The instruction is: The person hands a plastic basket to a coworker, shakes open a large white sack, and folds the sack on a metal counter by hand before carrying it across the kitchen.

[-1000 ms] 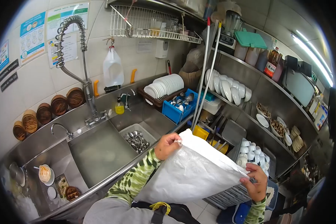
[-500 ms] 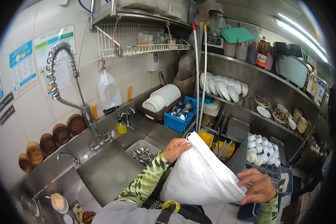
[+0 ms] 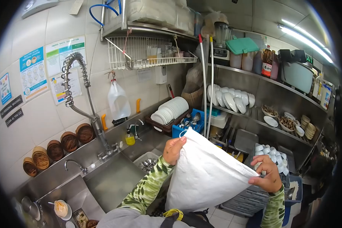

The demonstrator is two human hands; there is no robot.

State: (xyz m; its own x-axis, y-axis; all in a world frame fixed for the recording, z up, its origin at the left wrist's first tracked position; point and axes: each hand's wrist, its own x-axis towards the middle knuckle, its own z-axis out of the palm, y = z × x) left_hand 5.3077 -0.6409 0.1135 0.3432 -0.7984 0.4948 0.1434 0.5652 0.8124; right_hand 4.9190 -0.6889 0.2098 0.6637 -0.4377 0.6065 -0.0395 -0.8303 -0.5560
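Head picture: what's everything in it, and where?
sack: one, white, front middle
sink: one, silver, lower left
round baskets: five, brown, behind sink
bottle: one, yellow, behind sink
jug: one, whitish, hanging, left
spray tap: one, silver, left
posters: four, colourful, upper left
plates: many, white, middle and right
bin: one, blue, beside plates
poles: two, white, middle
shelves: several, silver, right
small bowls: many, white, right
sleeves: two, green patterned, forearms
left hand: one, bare, holding sack
right hand: one, bare, holding sack
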